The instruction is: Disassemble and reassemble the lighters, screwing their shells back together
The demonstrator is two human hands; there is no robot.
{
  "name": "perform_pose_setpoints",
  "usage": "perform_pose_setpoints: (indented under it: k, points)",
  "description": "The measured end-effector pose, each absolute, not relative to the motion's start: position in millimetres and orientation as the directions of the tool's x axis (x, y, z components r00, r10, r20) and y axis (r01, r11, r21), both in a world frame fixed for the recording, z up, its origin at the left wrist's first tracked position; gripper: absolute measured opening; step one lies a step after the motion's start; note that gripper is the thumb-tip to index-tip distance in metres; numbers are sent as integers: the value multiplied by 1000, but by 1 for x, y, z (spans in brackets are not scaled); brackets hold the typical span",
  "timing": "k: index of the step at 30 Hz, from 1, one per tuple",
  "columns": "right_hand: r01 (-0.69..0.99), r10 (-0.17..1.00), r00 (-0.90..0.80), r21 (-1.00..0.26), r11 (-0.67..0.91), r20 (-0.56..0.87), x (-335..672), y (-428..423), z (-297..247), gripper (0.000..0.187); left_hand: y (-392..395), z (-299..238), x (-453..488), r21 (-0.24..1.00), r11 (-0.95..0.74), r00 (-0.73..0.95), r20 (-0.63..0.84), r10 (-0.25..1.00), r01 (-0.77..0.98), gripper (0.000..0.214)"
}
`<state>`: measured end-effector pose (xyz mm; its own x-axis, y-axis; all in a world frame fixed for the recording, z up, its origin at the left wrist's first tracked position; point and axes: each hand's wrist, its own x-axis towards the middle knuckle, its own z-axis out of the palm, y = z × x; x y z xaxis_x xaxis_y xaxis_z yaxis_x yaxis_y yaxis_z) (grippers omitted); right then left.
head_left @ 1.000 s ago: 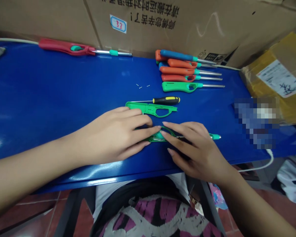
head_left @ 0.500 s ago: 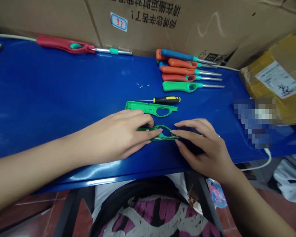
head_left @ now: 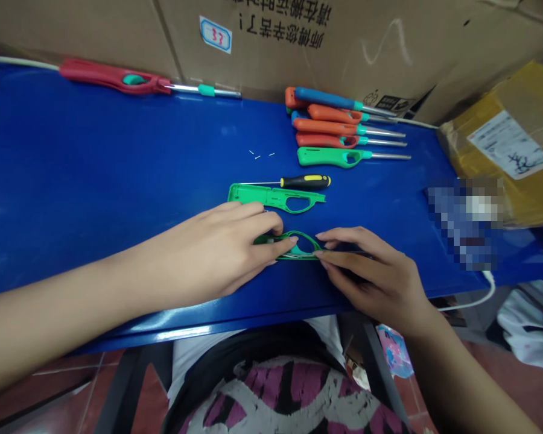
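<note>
An opened green lighter body [head_left: 298,246] lies flat on the blue table [head_left: 117,175] near its front edge. My left hand [head_left: 217,253] presses on its left part, fingers curled over it. From the right, my right hand [head_left: 375,277] pinches the body's right end with fingers drawn together. Just behind lies the loose green shell half [head_left: 271,196], and a black and yellow screwdriver [head_left: 304,181] rests beside that.
A stack of orange, blue and green long lighters [head_left: 339,129] sits at the back right. A red lighter [head_left: 117,77] lies at the back left. Tiny screws [head_left: 257,155] are mid-table. Cardboard boxes [head_left: 344,42] line the rear; a taped parcel [head_left: 507,138] stands right.
My right hand slid right along the lighter body and closed its fingers on the right end. The left hand stayed in place on the left part.
</note>
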<state>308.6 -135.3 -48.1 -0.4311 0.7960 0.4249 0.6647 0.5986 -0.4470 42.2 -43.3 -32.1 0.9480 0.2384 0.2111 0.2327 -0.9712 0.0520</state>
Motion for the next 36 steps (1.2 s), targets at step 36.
perform_pose_setpoints:
  k: [36]
  points:
    - [641, 808, -415, -496, 585, 418, 309, -128, -51, 23, -38, -36, 39, 284, -935, 903, 309, 297, 210, 21]
